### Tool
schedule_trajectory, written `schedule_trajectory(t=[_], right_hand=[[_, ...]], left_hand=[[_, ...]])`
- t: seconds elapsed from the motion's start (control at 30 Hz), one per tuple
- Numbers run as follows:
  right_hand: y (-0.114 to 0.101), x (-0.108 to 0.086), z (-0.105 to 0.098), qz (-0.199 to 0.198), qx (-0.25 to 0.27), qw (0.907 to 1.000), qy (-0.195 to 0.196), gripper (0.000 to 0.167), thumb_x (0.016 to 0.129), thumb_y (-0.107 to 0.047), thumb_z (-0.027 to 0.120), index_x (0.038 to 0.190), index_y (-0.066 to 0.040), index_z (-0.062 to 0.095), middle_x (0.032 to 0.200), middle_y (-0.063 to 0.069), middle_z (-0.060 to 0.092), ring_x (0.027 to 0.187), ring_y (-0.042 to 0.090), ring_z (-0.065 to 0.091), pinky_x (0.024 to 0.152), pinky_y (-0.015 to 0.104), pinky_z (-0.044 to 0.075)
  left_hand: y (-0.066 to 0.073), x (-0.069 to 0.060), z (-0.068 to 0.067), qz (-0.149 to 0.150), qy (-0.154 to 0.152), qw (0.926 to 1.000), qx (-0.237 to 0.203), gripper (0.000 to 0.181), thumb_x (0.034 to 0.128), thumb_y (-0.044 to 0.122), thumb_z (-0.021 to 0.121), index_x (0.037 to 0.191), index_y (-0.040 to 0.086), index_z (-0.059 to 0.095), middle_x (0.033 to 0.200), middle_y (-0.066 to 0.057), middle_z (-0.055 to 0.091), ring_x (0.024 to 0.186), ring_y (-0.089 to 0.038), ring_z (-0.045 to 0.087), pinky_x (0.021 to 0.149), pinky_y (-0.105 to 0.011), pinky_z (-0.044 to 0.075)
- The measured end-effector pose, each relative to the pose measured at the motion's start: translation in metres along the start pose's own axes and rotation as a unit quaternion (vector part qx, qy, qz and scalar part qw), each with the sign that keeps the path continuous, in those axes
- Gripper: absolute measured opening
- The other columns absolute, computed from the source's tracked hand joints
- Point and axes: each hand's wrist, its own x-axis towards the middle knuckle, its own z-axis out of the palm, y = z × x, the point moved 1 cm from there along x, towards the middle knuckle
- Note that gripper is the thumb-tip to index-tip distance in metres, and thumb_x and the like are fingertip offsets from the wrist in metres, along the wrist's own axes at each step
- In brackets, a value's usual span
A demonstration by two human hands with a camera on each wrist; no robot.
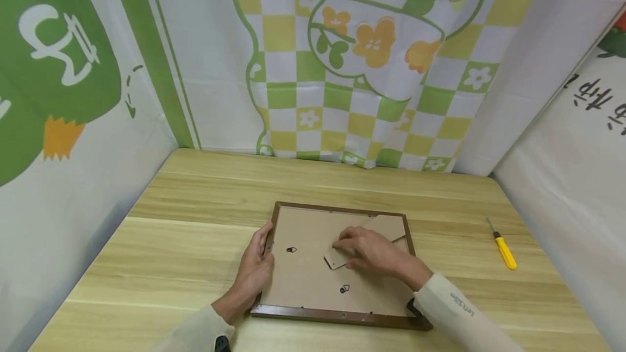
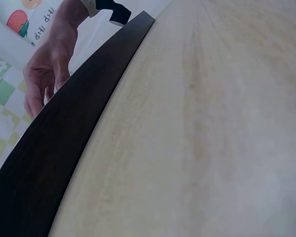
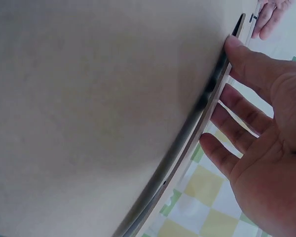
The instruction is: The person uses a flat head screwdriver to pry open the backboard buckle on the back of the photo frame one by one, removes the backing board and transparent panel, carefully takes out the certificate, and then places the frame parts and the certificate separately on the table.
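A brown picture frame (image 1: 342, 316) lies on the table with its beige backing board (image 1: 303, 276) facing up. My left hand (image 1: 257, 262) grips the frame's left side, thumb toward the board. Over the board, my right hand (image 1: 374, 250) holds the long easel stand (image 1: 336, 261) by its edges. In the right wrist view, the thumb and fingertips of the right hand (image 3: 266, 113) touch the stand's edge, and a dark gap shows beside it. Two black hanging rings, one on the left (image 1: 291, 250) and one lower down (image 1: 344, 289), sit on the board. The frame's dark side (image 2: 74, 118) fills the left wrist view's left part.
A yellow-handled screwdriver (image 1: 506, 251) lies on the wooden table (image 1: 186, 221) to the right of the frame. Printed cloth curtains (image 1: 342, 69) hang behind the table and at both sides. Small dark tabs (image 1: 302, 307) dot the frame's inner edge.
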Motion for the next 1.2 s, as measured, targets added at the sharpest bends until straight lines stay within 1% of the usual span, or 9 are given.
schedule_trajectory(t=[0.23,0.37,0.5,0.8,1.03,1.2], right_hand=[[-0.0022,-0.0019,-0.0005,-0.004,-0.015,0.9999,0.005,0.044,0.085,-0.020,0.075,0.127,-0.009,0.065,0.125,0.007,0.062,0.114,0.022,0.061,0.098,0.038,0.054],[-0.0027,-0.0027,-0.0014,-0.011,-0.020,0.9997,0.008,0.045,0.086,-0.020,0.074,0.127,-0.008,0.064,0.125,0.008,0.062,0.116,0.023,0.060,0.099,0.039,0.054],[-0.0033,-0.0028,-0.0029,-0.021,-0.024,0.9994,0.012,0.044,0.086,-0.020,0.074,0.127,-0.007,0.064,0.125,0.009,0.061,0.116,0.023,0.060,0.099,0.038,0.053],[-0.0025,-0.0026,-0.0032,-0.035,-0.019,0.9990,0.020,0.043,0.086,-0.018,0.074,0.127,-0.006,0.064,0.124,0.009,0.062,0.116,0.024,0.060,0.099,0.039,0.053],[-0.0034,-0.0026,-0.0058,-0.021,-0.010,0.9997,0.003,0.043,0.089,-0.017,0.070,0.130,-0.006,0.062,0.128,0.008,0.060,0.122,0.024,0.057,0.105,0.040,0.050],[-0.0029,-0.0026,-0.0070,-0.024,-0.013,0.9996,0.001,0.044,0.090,-0.018,0.070,0.131,-0.006,0.061,0.130,0.009,0.059,0.124,0.025,0.056,0.106,0.040,0.049]], left_hand=[[-0.0031,0.0007,-0.0022,0.002,-0.019,0.9993,-0.034,0.066,0.0933,-0.013,0.029,0.156,0.007,0.018,0.166,-0.013,0.010,0.154,-0.029,0.004,0.125,-0.051,0.006],[-0.0035,0.0003,-0.0024,-0.008,-0.012,0.9988,-0.046,0.064,0.0950,-0.011,0.028,0.156,0.009,0.020,0.166,-0.011,0.013,0.154,-0.027,0.006,0.126,-0.050,0.007],[-0.0033,0.0001,-0.0025,-0.011,-0.001,0.9987,-0.051,0.063,0.0954,-0.009,0.029,0.155,0.010,0.022,0.166,-0.011,0.015,0.154,-0.027,0.008,0.126,-0.050,0.008],[-0.0038,0.0002,-0.0028,-0.007,-0.005,0.9979,-0.064,0.062,0.0954,-0.011,0.029,0.154,0.007,0.023,0.165,-0.012,0.015,0.154,-0.027,0.008,0.126,-0.050,0.008],[-0.0055,0.0008,-0.0036,-0.003,-0.005,0.9977,-0.068,0.061,0.0960,-0.011,0.028,0.154,0.006,0.022,0.165,-0.012,0.015,0.154,-0.027,0.008,0.126,-0.049,0.009],[-0.0064,0.0011,-0.0036,0.000,-0.004,0.9980,-0.063,0.061,0.0960,-0.012,0.028,0.154,0.006,0.022,0.165,-0.013,0.015,0.154,-0.028,0.007,0.126,-0.049,0.009]])
